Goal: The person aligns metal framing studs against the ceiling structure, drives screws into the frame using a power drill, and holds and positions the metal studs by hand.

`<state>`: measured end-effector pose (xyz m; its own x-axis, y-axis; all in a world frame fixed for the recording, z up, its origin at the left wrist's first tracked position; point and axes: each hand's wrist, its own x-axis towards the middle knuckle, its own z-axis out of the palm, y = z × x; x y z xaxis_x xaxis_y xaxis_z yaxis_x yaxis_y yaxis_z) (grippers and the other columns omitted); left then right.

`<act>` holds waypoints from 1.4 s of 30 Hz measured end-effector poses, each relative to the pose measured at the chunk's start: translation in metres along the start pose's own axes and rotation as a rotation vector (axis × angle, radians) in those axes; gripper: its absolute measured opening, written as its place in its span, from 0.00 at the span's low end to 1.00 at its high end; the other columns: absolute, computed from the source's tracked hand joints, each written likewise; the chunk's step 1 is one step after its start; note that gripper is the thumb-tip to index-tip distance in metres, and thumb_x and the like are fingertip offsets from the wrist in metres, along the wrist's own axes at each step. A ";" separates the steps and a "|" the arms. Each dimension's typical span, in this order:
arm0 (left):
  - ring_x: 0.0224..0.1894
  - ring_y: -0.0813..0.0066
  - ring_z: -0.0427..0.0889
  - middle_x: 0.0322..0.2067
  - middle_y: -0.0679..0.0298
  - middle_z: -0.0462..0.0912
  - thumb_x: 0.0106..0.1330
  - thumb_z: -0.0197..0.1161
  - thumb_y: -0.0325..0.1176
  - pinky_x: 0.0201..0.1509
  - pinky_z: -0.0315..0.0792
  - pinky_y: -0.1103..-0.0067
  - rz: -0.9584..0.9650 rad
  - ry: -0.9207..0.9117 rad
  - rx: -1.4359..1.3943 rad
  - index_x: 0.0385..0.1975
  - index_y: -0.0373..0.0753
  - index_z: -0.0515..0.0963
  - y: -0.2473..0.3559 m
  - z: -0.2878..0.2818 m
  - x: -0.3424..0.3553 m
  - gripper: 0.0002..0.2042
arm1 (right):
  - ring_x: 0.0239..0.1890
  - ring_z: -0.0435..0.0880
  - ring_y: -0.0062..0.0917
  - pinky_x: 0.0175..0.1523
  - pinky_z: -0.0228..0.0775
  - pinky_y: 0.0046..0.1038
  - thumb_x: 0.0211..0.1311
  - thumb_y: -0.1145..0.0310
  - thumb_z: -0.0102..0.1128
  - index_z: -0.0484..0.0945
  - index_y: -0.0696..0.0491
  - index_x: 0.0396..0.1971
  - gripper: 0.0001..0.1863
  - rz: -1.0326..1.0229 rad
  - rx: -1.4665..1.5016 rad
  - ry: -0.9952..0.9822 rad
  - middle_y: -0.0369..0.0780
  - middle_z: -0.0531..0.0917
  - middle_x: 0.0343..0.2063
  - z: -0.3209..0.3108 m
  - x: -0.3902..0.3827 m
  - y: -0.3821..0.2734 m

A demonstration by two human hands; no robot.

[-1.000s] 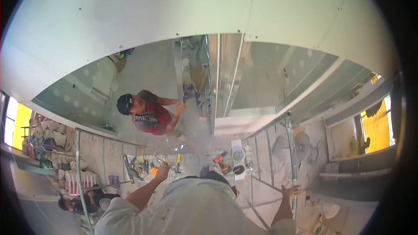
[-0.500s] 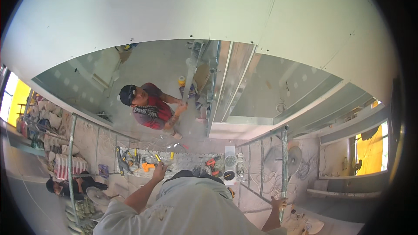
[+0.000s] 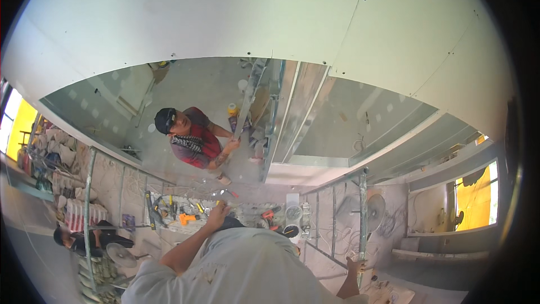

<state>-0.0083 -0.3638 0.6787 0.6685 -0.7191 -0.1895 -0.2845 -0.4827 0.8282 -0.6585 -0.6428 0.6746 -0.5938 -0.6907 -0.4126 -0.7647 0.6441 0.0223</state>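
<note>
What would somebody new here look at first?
Probably the huge pale board curving across the top. Below it, left of the middle, a person in a red shirt seems to hold a long strip. Near the lower right, the camera wearer's right hand is on a metal pole.

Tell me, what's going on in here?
Someone in a pale shirt has their right hand around a metal post. Their left hand is in front of their body, but I can't tell if it holds anything. Beyond, a person in a black cap is holding a long metal strip. An orange tool and a red tool lie on the platform.
</note>
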 end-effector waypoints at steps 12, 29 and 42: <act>0.48 0.41 0.83 0.41 0.41 0.83 0.75 0.58 0.42 0.50 0.75 0.60 0.048 -0.115 0.104 0.49 0.31 0.72 0.015 -0.045 0.034 0.18 | 0.77 0.43 0.58 0.79 0.28 0.53 0.47 0.34 0.71 0.46 0.69 0.73 0.69 -0.374 0.054 0.034 0.64 0.51 0.72 0.044 -0.042 -0.093; 0.42 0.48 0.84 0.37 0.47 0.85 0.71 0.62 0.40 0.47 0.75 0.62 0.430 -0.608 0.194 0.46 0.31 0.76 0.164 -0.086 0.085 0.16 | 0.63 0.72 0.48 0.66 0.66 0.40 0.51 0.71 0.74 0.66 0.54 0.65 0.40 -1.787 0.274 -0.658 0.51 0.73 0.60 -0.016 -0.436 -0.361; 0.48 0.56 0.83 0.45 0.50 0.80 0.69 0.65 0.49 0.58 0.74 0.67 0.394 -0.362 0.117 0.53 0.34 0.75 0.167 -0.118 0.171 0.24 | 0.43 0.81 0.31 0.51 0.75 0.33 0.57 0.76 0.68 0.69 0.50 0.64 0.33 -1.309 0.671 -0.892 0.44 0.80 0.44 -0.010 -0.415 -0.356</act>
<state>0.1392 -0.5082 0.8470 0.2231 -0.9728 -0.0631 -0.5539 -0.1798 0.8130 -0.1421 -0.5890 0.8468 0.7808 -0.5955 -0.1892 -0.2213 0.0197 -0.9750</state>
